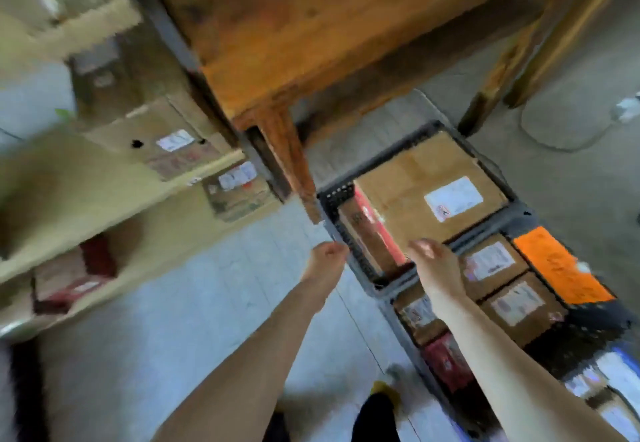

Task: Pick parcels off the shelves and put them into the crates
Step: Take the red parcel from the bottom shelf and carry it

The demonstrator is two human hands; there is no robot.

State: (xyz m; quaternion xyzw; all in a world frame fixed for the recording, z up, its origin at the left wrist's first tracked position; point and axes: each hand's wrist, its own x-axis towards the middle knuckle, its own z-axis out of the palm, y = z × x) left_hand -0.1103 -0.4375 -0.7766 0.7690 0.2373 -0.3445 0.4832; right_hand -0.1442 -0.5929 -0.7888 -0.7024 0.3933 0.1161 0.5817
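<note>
Table (311, 43) takes up the top of the view, a big orange-brown wooden one. The cream shelves (114, 202) run down the left with cardboard parcels (156, 130) sitting on them. On the floor to the right are two dark crates, and both look pretty full already. The far crate (332, 195) holds a big brown box (415, 199), with a red-sided box (374, 230) stood on edge beside it. The near crate (588, 330) has several labelled boxes plus an orange packet (557, 265).

Both arms are stretched out toward the crates. The left hand (327, 258) is just beside the far crate's left wall, fingers curled in and holding nothing. The right hand (436, 261) is over the rim where the two crates meet. Its fingers are smeared by blur, so I can't tell if they're spread, together or touching anything. I don't see a parcel in either hand.

My guess is this is between picks, with nothing being carried.

Stuff that could go wrong:
- The crates look close to full, so the next parcel may sit proud and slide off.
- The box on edge could tip if it gets bumped.
- The table leg sits right by the far crate, so it's easy to clip with a box or a knuckle.
- The whole view is motion-blurred, and a fast reach to the shelf could knock a neighbouring parcel down.
</note>
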